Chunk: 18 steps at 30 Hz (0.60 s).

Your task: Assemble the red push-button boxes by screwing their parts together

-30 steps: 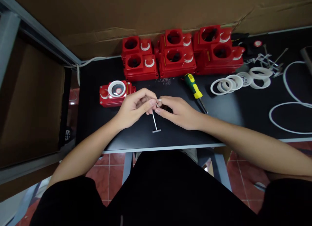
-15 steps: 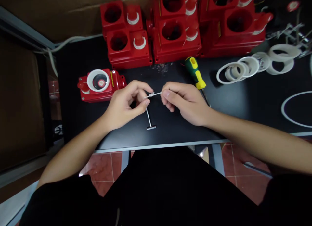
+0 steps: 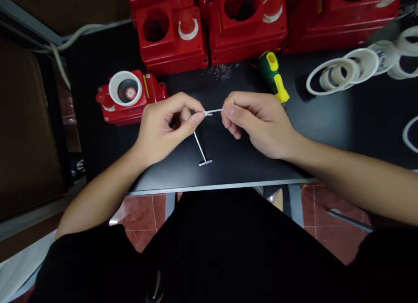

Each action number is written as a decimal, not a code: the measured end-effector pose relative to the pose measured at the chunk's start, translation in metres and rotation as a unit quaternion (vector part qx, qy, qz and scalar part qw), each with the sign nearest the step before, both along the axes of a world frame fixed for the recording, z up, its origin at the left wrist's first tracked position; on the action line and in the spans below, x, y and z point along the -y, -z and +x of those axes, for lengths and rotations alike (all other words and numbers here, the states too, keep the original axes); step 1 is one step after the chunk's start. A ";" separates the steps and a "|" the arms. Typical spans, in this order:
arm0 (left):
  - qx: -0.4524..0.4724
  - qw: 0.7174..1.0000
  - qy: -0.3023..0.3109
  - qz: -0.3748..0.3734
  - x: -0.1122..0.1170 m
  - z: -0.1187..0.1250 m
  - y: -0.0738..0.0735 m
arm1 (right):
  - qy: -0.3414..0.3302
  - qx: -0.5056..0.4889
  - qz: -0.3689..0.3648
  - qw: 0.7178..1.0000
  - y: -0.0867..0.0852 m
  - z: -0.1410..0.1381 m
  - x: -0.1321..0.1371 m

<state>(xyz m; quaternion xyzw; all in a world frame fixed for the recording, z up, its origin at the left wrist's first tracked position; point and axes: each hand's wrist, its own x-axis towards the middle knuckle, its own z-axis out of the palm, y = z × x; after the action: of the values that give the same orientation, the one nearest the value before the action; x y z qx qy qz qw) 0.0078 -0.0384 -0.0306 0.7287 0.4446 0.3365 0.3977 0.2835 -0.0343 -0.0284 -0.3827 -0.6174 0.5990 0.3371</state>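
Note:
A short white cord (image 3: pixel 214 111) stretches between my two hands above the black table. My left hand (image 3: pixel 166 126) pinches its left end between thumb and forefinger, where a small knot or loop shows at the fingertips. At the other end, my right hand (image 3: pixel 257 122) grips the cord between thumb and curled fingers. A thin metal T-shaped rod (image 3: pixel 203 153) slants down from beneath my left hand, its crossbar nearest me; its upper end is hidden by the fingers, so I cannot tell whether it hangs from the cord.
A small red housing (image 3: pixel 130 109) with a white ring (image 3: pixel 114 96) stands left. Larger red housings (image 3: pixel 173 55) line the back. A green-and-yellow screwdriver (image 3: pixel 273 76) lies behind my right hand. White rings (image 3: pixel 365 65) sit at right. Dark crumbs (image 3: pixel 222 71) lie near the housings.
My left thumb and forefinger have closed on the knotted end of the cord; before, they were apart around it. The camera view has shifted, so the housings appear higher and larger.

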 end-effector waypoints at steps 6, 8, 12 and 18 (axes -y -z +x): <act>-0.006 1.000 -0.003 -0.003 0.001 -0.001 -0.002 | 0.030 -0.060 -0.035 0.997 -0.004 -0.003 0.002; -0.009 1.000 0.001 0.001 0.001 -0.002 -0.001 | 0.037 -0.086 -0.054 0.994 -0.005 -0.004 0.001; -0.011 1.000 0.007 0.006 -0.001 -0.003 -0.001 | 0.039 -0.097 -0.074 0.992 -0.004 -0.007 0.000; -0.015 1.000 0.015 0.013 -0.001 -0.004 -0.003 | 0.072 -0.123 -0.093 0.985 -0.003 -0.008 0.003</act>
<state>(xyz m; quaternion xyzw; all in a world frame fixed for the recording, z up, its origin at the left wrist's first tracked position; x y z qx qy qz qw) 0.0043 -0.0374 -0.0277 0.7455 0.4349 0.3253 0.3864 0.2758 -0.0376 -0.0259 -0.3796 -0.4838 0.6701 0.4157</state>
